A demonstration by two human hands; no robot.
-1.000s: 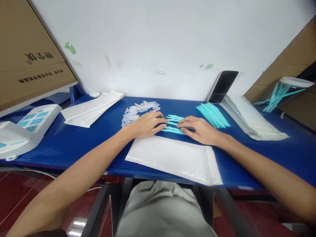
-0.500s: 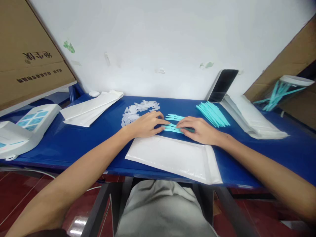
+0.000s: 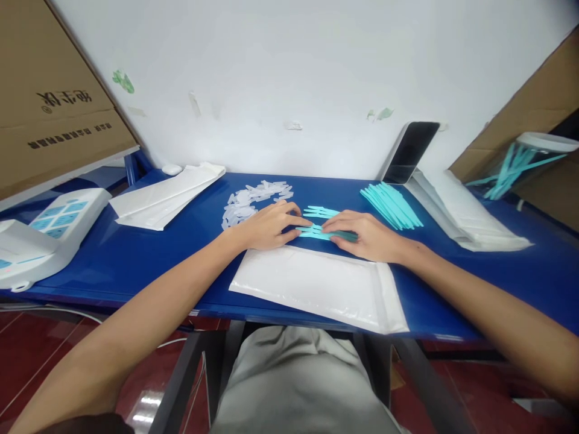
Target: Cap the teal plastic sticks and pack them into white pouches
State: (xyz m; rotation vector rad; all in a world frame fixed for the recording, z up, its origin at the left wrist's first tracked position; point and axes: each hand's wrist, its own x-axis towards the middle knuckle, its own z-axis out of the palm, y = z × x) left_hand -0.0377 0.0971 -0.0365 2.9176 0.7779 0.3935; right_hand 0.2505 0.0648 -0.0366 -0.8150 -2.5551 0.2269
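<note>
A few slim teal plastic sticks (image 3: 315,232) lie side by side on the blue table in front of me. My left hand (image 3: 275,224) has its thumb and forefinger closed at their left ends. On the right ends, the fingers of my right hand (image 3: 362,234) are closed and cover part of them. Just behind, more teal sticks (image 3: 320,211) lie in a small group. Small translucent white plastic pieces (image 3: 244,205) are heaped beyond my left hand. To the right, a larger pile of teal sticks (image 3: 391,206) is fanned out. A white plastic mailer (image 3: 312,286) lies flat nearest me.
White envelopes (image 3: 167,196) lie at back left, beside a white device with blue panels (image 3: 58,235). A phone (image 3: 414,154) leans against the wall. Further right are another white package (image 3: 474,211) and a clear tub of teal sticks (image 3: 549,143). Cardboard boxes (image 3: 58,54) flank the table.
Hardly anything differs. The view has shifted slightly, and both hands stay on the same teal sticks.
</note>
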